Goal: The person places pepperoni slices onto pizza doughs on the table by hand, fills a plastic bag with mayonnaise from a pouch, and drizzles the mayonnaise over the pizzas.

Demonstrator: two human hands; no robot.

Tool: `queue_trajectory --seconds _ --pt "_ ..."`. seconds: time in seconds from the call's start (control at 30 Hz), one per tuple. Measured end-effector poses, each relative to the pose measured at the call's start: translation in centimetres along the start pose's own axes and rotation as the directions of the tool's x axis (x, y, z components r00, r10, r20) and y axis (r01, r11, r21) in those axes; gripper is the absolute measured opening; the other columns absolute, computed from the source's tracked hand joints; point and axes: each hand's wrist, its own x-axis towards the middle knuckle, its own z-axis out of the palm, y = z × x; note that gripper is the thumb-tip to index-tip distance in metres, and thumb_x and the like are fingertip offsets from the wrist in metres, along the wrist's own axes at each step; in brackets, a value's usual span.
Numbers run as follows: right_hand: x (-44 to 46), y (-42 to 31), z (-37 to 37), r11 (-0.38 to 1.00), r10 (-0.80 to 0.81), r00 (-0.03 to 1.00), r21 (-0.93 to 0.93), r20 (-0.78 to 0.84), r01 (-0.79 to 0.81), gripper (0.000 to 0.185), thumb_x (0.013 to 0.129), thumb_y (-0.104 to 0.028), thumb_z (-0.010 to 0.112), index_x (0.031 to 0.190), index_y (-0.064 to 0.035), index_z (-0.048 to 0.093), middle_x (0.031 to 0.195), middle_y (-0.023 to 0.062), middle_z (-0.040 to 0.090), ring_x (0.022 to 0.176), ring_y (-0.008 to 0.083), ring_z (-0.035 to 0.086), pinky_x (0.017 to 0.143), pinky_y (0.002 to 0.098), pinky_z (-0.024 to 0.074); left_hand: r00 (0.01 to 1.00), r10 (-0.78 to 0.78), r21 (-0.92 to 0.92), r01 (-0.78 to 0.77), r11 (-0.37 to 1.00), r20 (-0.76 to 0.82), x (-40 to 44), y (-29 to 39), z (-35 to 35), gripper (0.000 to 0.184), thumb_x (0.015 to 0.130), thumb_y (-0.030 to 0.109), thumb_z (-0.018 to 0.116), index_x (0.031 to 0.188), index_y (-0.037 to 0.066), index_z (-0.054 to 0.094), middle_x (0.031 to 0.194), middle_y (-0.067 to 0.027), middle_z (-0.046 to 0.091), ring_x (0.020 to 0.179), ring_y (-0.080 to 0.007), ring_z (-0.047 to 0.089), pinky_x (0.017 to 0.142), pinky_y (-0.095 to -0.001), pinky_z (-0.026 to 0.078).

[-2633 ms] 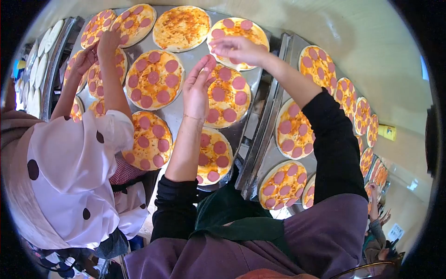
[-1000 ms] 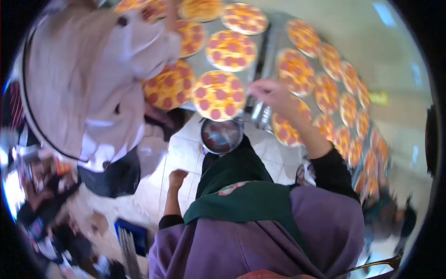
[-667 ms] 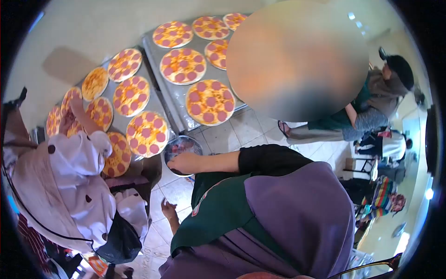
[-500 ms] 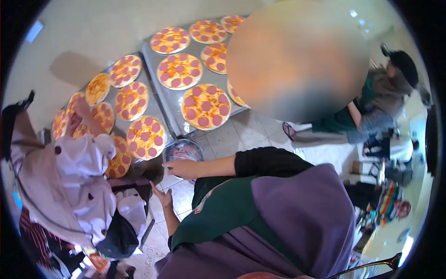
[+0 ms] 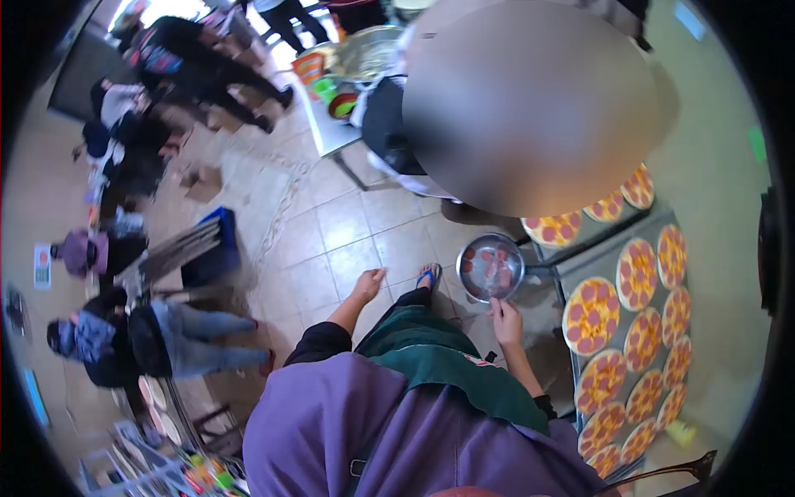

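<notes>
My right hand (image 5: 506, 320) is closed on the near rim of a round, shiny bowl (image 5: 473, 286). A few reddish round slices (image 5: 497, 263) lie in the bowl. My left hand (image 5: 368, 285) hangs out over the tiled floor, away from the bowl, its fingers curled together with nothing visible in them. To the right of the bowl stands a metal tray table (image 5: 573, 273) with several pizzas (image 5: 591, 315) on it, topped with round meat slices and orange sauce.
A person with a blurred head (image 5: 387, 124) stands ahead, beside more pizzas (image 5: 553, 229). Behind them is a table (image 5: 333, 137) with a large basin (image 5: 370, 51). Several people are at the left, one in jeans (image 5: 207, 331). A blue bin (image 5: 217, 248) stands on the floor.
My view has swung to the left, so the pizzas now lie at the right. My right hand has gripped the bowl's rim. My left hand has moved out to the side, its fingers drawn in.
</notes>
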Motion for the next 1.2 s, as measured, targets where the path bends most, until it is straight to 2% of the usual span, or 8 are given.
queue_trajectory --seconds 0.1,0.23,0.33,0.5,0.7,0.83,1.03,1.2 --pt "0.9 -1.2 0.9 0.995 -0.101 0.991 0.003 0.092 0.101 0.028 0.090 -0.025 0.051 0.089 0.0002 0.063 0.086 0.0166 0.063 0.077 0.0329 0.061 0.073 0.0373 0.0464 0.913 -0.272 -0.136 0.241 0.961 -0.305 -3.2 -13.9 -2.4 0.059 0.089 0.050 0.039 0.108 -0.002 0.059 0.107 -0.0267 0.058 0.105 -0.0377 0.054 0.090 -0.0415 0.041" --pt "3.8 -6.7 1.7 0.976 -0.212 0.971 0.066 0.107 0.206 0.027 0.088 -0.023 0.053 0.093 0.0023 0.062 0.095 0.0181 0.062 0.086 0.0360 0.059 0.077 0.0392 0.0460 0.737 -0.573 -0.172 0.552 0.816 -0.359 -9.3 -23.3 -5.1 0.055 0.089 0.046 0.041 0.110 -0.002 0.055 0.108 -0.0279 0.057 0.106 -0.0408 0.053 0.090 -0.0439 0.041" --pt "6.0 -9.4 5.2 0.960 -0.276 0.957 0.077 0.092 0.269 0.017 0.083 -0.013 0.058 0.091 0.0015 0.063 0.094 0.0169 0.061 0.085 0.0319 0.060 0.071 0.0347 0.0485 0.684 -0.618 -0.232 0.576 0.784 -0.388 -8.3 -26.4 -5.6 0.051 0.086 0.040 0.048 0.113 -0.003 0.052 0.110 -0.0288 0.056 0.107 -0.0410 0.052 0.091 -0.0439 0.041" --pt "8.5 -17.2 14.4 0.966 -0.259 0.930 0.084 0.261 0.245 0.010 0.080 -0.006 0.059 0.086 0.0006 0.064 0.088 0.0142 0.062 0.077 0.0284 0.062 0.066 0.0320 0.0499 0.946 -0.231 -0.053 0.225 0.973 -0.229 0.7 -25.4 -11.6 0.049 0.079 0.032 0.060 0.116 0.001 0.052 0.111 -0.0277 0.055 0.107 -0.0404 0.050 0.093 -0.0420 0.040" --pt "10.8 -29.9 26.6 0.914 -0.358 0.783 0.018 0.509 0.406 0.027 0.089 -0.025 0.049 0.099 -0.0042 0.062 0.107 0.0151 0.057 0.097 0.0322 0.056 0.082 0.0402 0.0459 0.968 0.033 -0.156 -0.074 0.985 -0.248 10.2 -24.5 -23.2 0.042 0.081 0.028 0.061 0.116 0.006 0.054 0.109 -0.0219 0.058 0.102 -0.0353 0.055 0.087 -0.0394 0.044" --pt "14.6 -36.8 30.7 0.890 -0.390 0.703 0.047 0.594 0.454 0.036 0.092 -0.033 0.042 0.107 -0.0055 0.060 0.117 0.0160 0.053 0.106 0.0329 0.052 0.088 0.0407 0.0435 0.974 -0.076 -0.390 -0.012 0.921 -0.211 12.4 -27.9 -29.5 0.038 0.084 0.027 0.059 0.115 0.006 0.053 0.103 -0.0148 0.062 0.095 -0.0257 0.059 0.079 -0.0346 0.048" --pt "21.7 -40.1 32.8 0.909 -0.371 0.760 0.040 0.534 0.416 0.041 0.093 -0.038 0.041 0.112 -0.0069 0.058 0.122 0.0157 0.050 0.107 0.0357 0.051 0.088 0.0426 0.0435 0.723 -0.686 -0.828 0.434 0.356 0.084 13.8 -35.7 -32.6 0.047 0.087 0.025 0.051 0.128 0.009 0.035 0.115 -0.0152 0.052 0.083 -0.0279 0.061 0.063 -0.0368 0.051" --pt "29.1 -40.6 35.0 0.961 -0.224 0.822 -0.020 0.523 0.275 0.038 0.092 -0.039 0.043 0.108 -0.0082 0.060 0.124 0.0154 0.047 0.104 0.0367 0.053 0.086 0.0437 0.0437 0.716 -0.693 -0.807 0.459 0.371 0.089 18.7 -34.4 -36.4 0.046 0.087 0.024 0.051 0.127 0.008 0.035 0.110 -0.0140 0.052 0.083 -0.0282 0.061 0.060 -0.0355 0.051"
